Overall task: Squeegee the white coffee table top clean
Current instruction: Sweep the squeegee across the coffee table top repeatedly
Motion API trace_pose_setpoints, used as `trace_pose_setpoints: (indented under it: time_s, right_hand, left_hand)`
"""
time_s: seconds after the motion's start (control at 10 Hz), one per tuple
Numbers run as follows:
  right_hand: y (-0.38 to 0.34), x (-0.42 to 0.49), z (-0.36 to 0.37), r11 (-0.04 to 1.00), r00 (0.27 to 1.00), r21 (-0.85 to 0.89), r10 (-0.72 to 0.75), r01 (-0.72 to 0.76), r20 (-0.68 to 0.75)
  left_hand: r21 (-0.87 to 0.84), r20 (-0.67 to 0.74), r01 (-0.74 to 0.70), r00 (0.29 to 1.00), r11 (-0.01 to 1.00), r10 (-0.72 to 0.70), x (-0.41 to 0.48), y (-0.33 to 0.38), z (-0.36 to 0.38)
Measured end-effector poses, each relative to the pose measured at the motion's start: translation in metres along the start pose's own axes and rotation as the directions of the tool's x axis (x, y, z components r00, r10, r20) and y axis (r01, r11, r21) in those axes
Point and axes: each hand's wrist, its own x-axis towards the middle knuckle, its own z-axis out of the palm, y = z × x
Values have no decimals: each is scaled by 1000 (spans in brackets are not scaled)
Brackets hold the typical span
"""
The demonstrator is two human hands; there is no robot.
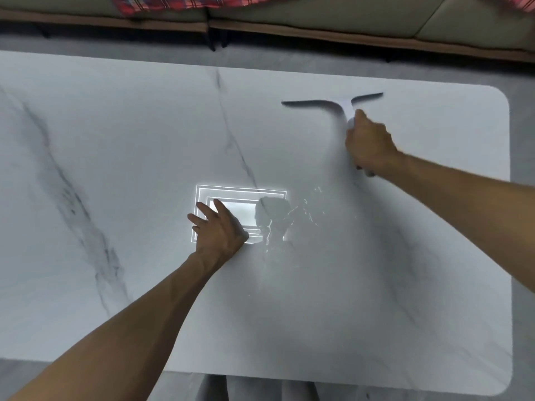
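The white handle of the squeegee (347,110) is wrapped tightly by the right hand (369,144), fingers curled fully around it, with the handle's lower end seen poking out below the heel of the hand. The dark blade is carried at the far end of the handle and is laid across the far right part of the white coffee table top (405,285), its line blurred, so contact with the surface cannot be told for certain. The left hand (218,230) is spread flat, fingers wide apart and holding nothing, pressed palm down near the middle of the table. A bright rectangular reflection (240,211) of a ceiling light is seen on the glossy surface just under and beside that hand, and glinting smears of water (307,212) are seen to its right. Grey marble veins are run diagonally across the top. Beyond the far edge, a sofa (318,15) with a red plaid cloth (173,2) is seen.
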Motion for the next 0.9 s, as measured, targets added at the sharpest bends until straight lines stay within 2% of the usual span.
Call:
trace_pose_setpoints:
  time_s: [0.1,0.2,0.3,0.4,0.5,0.6,0.7,0.8,0.9]
  right_hand:
    - [26,-39,11,998,998,-43,-37,39,51]
    - [64,-104,17,994,980,-89,-41,59,195]
    - [79,-135,13,983,959,-161,-34,83,282]
    - [69,-128,-3,974,962,-191,-69,122,263]
    - [43,-93,-11,976,977,-137,-148,170,153]
    - [-16,-30,-12,992,992,45,-118,116,44]
    - [-47,-11,-3,991,998,128,-45,39,48]
    - [-55,-24,27,990,991,80,-123,118,57]
    - [-37,-52,47,960,956,-8,-278,279,93]
  left_hand:
    - [95,-43,-80,995,992,85,0,-2,2]
    - [188,-118,-133,981,973,157,1,-6,6]
    - [206,-121,-169,973,964,197,-2,-8,6]
    - [42,5,-152,988,988,151,-9,-11,-3]
    - [-169,23,17,1000,985,-13,-14,-4,-6]
    - [-249,9,53,999,967,-52,-17,-16,-15]
    - [-306,-20,63,997,950,-73,-24,-22,-18]
    - [-303,4,98,995,948,-101,-50,-35,10]
    - [-234,27,137,991,963,-134,-57,-42,24]
